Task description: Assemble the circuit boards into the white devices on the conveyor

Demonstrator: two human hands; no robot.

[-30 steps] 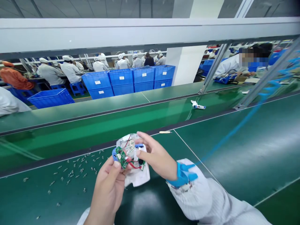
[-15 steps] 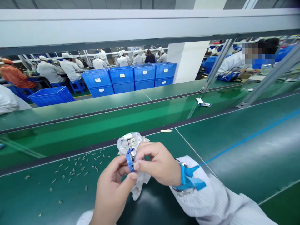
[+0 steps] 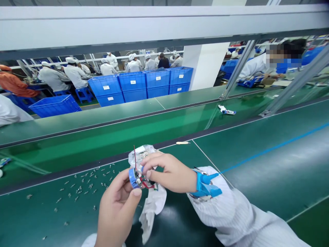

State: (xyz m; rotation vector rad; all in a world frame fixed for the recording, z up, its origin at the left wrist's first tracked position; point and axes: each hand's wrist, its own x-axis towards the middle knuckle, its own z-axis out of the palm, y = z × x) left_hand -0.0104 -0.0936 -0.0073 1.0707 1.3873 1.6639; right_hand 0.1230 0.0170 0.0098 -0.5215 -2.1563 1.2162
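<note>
Your left hand (image 3: 119, 202) is clamped on the blue casing (image 3: 132, 178) above the bench (image 3: 180, 224). At the casing's three o'clock, your right hand (image 3: 167, 173) bends over red wires (image 3: 145, 186); I cannot tell whether it grips. Metal bits (image 3: 90, 186) lie scattered toward nine o'clock, a clear bag (image 3: 149, 148) toward one.

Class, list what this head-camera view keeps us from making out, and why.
All in the head view:
- Blue plastic piece, its held side: covered by the left-hand grip.
- What the right-hand grip pinches: hidden by its fingers.
- Green-and-blue item: cut off by the left edge.
- Crate label text: too small.
</note>
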